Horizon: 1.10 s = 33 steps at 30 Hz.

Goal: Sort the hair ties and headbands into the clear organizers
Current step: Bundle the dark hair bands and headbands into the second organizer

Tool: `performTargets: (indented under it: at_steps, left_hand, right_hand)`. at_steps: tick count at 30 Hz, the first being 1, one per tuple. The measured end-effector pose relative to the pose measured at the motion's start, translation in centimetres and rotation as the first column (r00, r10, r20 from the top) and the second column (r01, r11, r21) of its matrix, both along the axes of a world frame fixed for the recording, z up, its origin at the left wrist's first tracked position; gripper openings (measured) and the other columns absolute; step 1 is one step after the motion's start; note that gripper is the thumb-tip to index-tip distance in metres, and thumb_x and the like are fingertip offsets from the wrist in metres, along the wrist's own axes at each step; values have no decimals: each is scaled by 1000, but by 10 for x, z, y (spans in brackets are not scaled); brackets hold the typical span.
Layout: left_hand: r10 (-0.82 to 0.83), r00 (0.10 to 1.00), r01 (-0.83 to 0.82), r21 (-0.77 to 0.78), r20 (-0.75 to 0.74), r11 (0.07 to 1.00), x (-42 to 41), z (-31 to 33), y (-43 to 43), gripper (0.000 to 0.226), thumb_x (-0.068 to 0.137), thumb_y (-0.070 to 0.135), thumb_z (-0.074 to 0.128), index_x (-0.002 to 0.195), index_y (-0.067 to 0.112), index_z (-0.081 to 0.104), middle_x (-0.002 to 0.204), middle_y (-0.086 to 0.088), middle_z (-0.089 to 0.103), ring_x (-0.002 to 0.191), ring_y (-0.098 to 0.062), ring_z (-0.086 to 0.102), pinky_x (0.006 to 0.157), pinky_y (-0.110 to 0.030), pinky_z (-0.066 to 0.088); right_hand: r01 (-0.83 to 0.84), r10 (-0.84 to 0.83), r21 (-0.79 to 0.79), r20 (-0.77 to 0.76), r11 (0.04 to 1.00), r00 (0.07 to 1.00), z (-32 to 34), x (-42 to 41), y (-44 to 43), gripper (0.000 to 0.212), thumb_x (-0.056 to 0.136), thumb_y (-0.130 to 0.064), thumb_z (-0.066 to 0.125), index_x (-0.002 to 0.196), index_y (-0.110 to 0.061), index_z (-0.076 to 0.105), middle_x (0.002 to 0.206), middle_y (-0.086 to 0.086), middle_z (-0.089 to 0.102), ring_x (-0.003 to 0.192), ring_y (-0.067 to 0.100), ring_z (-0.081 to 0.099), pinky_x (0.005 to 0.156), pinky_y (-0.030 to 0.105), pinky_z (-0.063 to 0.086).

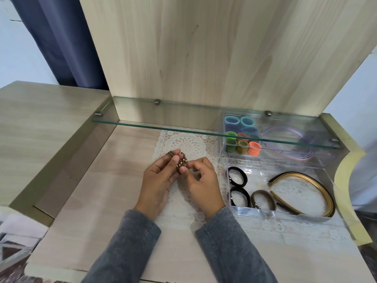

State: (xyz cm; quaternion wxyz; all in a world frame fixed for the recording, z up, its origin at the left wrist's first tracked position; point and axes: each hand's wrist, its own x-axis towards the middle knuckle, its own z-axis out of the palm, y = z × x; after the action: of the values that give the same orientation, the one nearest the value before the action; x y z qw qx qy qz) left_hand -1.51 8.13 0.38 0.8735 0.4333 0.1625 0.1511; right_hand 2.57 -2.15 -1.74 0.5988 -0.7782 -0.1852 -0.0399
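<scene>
Both hands hold a small bunch of brown hair ties point(181, 161) with gold beads above the lace mat. My left hand point(158, 184) pinches them with thumb and fingers; my right hand point(201, 182) grips their lower end. To the right, the near clear organizer point(285, 218) holds two black hair ties point(237, 176), a brown hair tie point(263, 200) and a gold-and-black headband point(318, 186). The far clear organizer point(222, 139), under the glass shelf, holds several coloured hair ties point(242, 135) and purple headbands point(293, 144).
A glass shelf point(163, 125) juts out over the back of the desk at low height. A white lace mat point(183, 141) covers the desk's middle and right. A wooden back panel point(204, 54) stands behind. A raised wooden ledge point(40, 123) runs along the left.
</scene>
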Motion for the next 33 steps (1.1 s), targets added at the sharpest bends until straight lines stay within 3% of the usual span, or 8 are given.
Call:
performTargets:
  at_steps: [4, 9, 18, 26, 33]
  left_hand:
    - [-1, 1000, 1, 23, -7, 1000, 0, 0, -1, 20, 90, 5, 61, 107, 7, 71, 101, -7, 75, 99, -16, 70, 81, -23, 58]
    - [-18, 1000, 19, -38, 22, 999, 0, 0, 3, 24, 81, 13, 66, 102, 5, 71, 103, -9, 74, 99, -19, 70, 78, -25, 59]
    - [-17, 999, 22, -123, 38, 992, 1, 1, 8, 26, 83, 16, 61, 107, 7, 65, 103, -7, 75, 93, -16, 73, 74, -24, 59]
    - [7, 1000, -8, -121, -5, 993, 1, 0, 7, 14, 98, 8, 53, 105, 6, 64, 93, -8, 75, 87, -16, 73, 75, -25, 59]
    - [-30, 997, 30, 1, -77, 1000, 0, 3, 1, 15, 97, 5, 56, 106, 2, 67, 95, -12, 75, 89, -19, 73, 81, -27, 60]
  right_hand:
    - [4, -4, 14, -7, 1000, 1000, -1, 0, 0, 4, 86, -17, 69, 84, -14, 70, 85, -10, 51, 91, 17, 51, 81, 31, 42]
    - [-9, 9, 21, -3, 1000, 1000, -2, 2, 0, 7, 84, -21, 71, 86, -15, 70, 87, -5, 52, 88, 16, 52, 78, 33, 45]
    - [-16, 16, 25, 20, 1000, 1000, -1, 1, 0, 7, 83, -23, 69, 88, -19, 70, 91, -4, 57, 94, 17, 54, 82, 36, 46]
    - [33, -35, 70, 23, 997, 999, -1, 2, -2, 3, 86, -11, 69, 89, -13, 70, 89, -6, 61, 85, 7, 57, 74, 19, 43]
    - [67, -63, 192, -30, 979, 998, 3, 1, -5, 10, 88, -11, 68, 93, -20, 68, 89, -2, 67, 84, 15, 62, 75, 34, 53]
